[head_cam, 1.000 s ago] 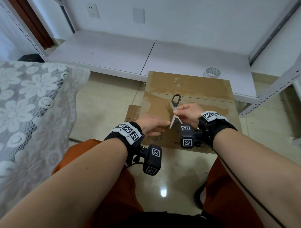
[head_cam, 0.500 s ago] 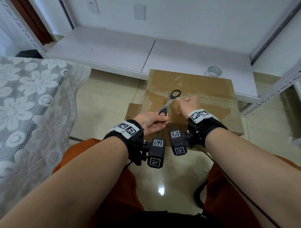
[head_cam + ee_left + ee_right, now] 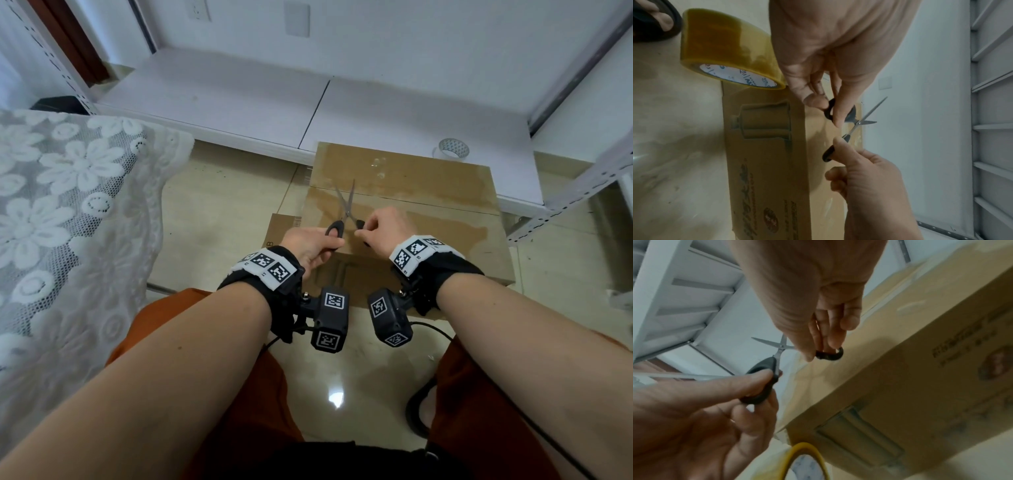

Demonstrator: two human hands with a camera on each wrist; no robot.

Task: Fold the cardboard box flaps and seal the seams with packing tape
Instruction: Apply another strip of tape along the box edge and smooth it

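Both hands work the scissors (image 3: 344, 214) over the taped box (image 3: 404, 219) on the floor: left hand (image 3: 310, 245) and right hand (image 3: 383, 228) each pinch one handle loop. Best settle them into one hand first.

brown cardboard box (image 3: 428, 209) on floor, flaps folded shut, glossy tape over top seam; yellowish packing tape roll (image 3: 725, 48) at near side.
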